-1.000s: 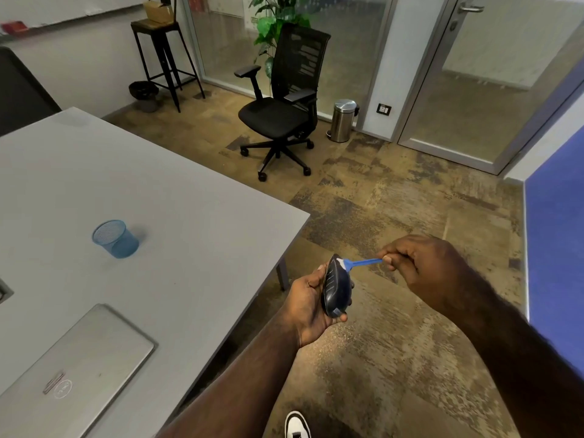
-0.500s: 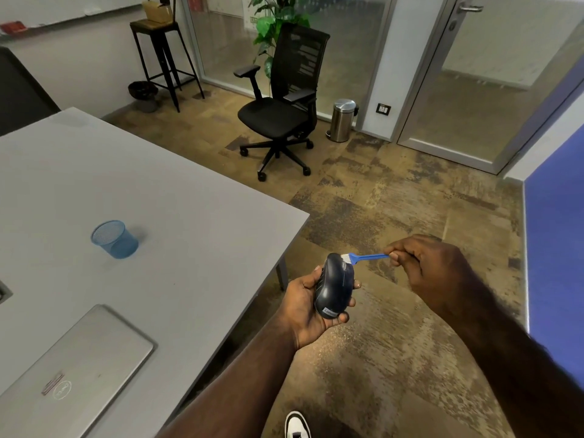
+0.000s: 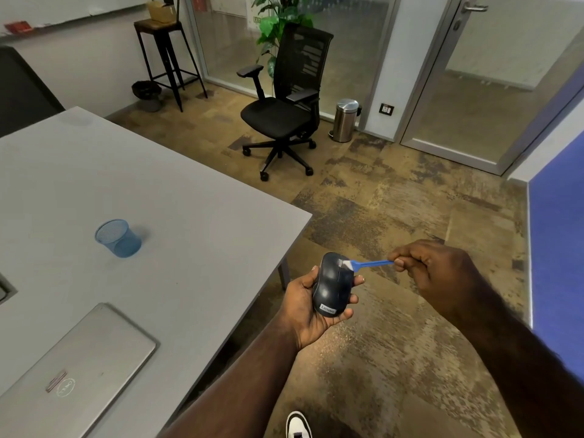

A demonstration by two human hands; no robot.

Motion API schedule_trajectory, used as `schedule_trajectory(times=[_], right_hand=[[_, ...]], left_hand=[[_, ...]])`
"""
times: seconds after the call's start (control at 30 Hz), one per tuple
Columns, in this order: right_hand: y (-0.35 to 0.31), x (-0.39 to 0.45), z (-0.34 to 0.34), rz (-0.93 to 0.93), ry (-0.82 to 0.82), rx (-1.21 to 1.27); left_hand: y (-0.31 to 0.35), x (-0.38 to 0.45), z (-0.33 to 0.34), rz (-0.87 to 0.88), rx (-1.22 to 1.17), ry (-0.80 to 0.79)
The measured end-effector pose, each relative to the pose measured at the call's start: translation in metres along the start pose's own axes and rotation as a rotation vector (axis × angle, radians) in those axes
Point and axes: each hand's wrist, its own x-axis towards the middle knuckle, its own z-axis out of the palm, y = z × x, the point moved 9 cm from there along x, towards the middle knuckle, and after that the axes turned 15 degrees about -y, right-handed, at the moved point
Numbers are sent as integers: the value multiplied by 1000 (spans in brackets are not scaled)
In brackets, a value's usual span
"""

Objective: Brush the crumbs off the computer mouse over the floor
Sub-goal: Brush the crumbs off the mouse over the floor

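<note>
A dark computer mouse (image 3: 331,284) with a small label at its near end lies top-up in my left hand (image 3: 305,306), whose fingers curl round its sides, out over the brown carpet floor (image 3: 395,358) beside the table corner. My right hand (image 3: 433,268) pinches the handle of a small blue brush (image 3: 366,264). The brush's white bristles touch the far right part of the mouse's top.
The grey table (image 3: 158,232) on the left carries a blue mesh cup (image 3: 117,238) and a shut silver laptop (image 3: 72,371). Farther off stand a black office chair (image 3: 284,102), a steel bin (image 3: 346,120) and a tall stool (image 3: 164,58). My shoe (image 3: 298,425) shows at the bottom edge.
My left hand has rolled the mouse from edge-on to top facing up. The brush tip has shifted from the mouse's far edge onto its upper surface.
</note>
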Motion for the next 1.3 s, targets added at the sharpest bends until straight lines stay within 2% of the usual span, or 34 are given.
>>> schedule_trajectory(times=[0.1,0.3,0.43,0.6,0.77,1.1,1.2,1.3], right_hand=[[-5,-1,12,-51,-122,65],[9,-5,-3,44,79,30],[0,-6,8,-38,-13,64],[8,-8,-1,59,108,46],[-10,-5,6,-74,-21,67],[-1,-4,-2,52,150,-67],[-3,-3,0,66,142,-65],[-9,-1,4,22,58,-43]], left_hand=[[3,-2,-3,32,-35,10],[6,-3,-1,63,-71,-3],[7,-6,-9,62,-66,55],[6,-5,0,65,-73,-24],[8,-6,-6,64,-68,-3],[7,-7,4,22,-18,-49],[5,-5,5,6,5,-50],[6,-4,4,18,0,-45]])
